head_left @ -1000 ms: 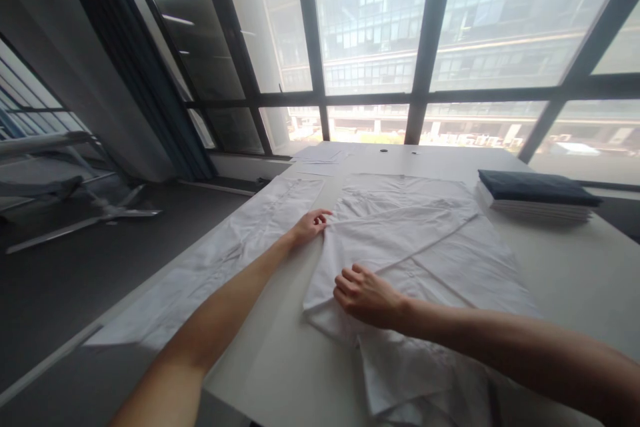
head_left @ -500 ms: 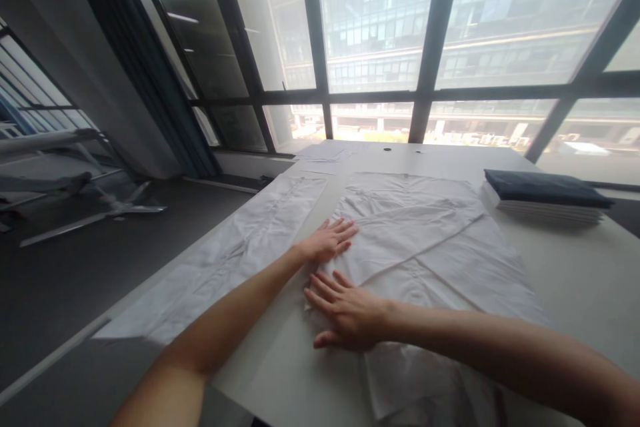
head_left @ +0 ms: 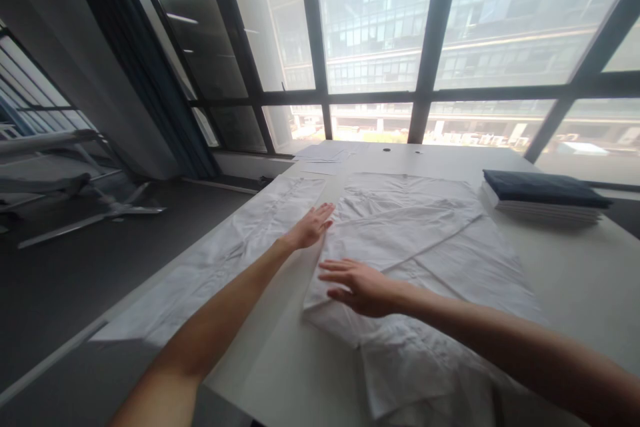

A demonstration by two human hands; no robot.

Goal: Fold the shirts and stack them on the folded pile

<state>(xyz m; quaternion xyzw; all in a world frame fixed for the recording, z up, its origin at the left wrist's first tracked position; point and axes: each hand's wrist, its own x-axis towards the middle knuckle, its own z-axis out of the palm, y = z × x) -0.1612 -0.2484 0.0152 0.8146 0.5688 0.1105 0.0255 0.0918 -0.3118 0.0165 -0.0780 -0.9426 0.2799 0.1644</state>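
Note:
A white shirt (head_left: 425, 247) lies spread on the white table (head_left: 575, 267), its left side folded inward with a sleeve laid across the body. My left hand (head_left: 311, 227) is flat with fingers extended at the shirt's left folded edge, near the top. My right hand (head_left: 357, 285) hovers flat with fingers apart over the lower left part of the fold. Neither hand holds anything.
Another white garment (head_left: 235, 247) lies flat along the table's left edge. A stack of folded clothes, dark blue on top (head_left: 543, 195), sits at the right. Papers (head_left: 325, 153) lie at the far end by the large windows. Dark floor drops off to the left.
Both hands first pinched the fold's edge, then pressed flat on the cloth. Now the left has slid up and left along the edge and the right has lifted slightly.

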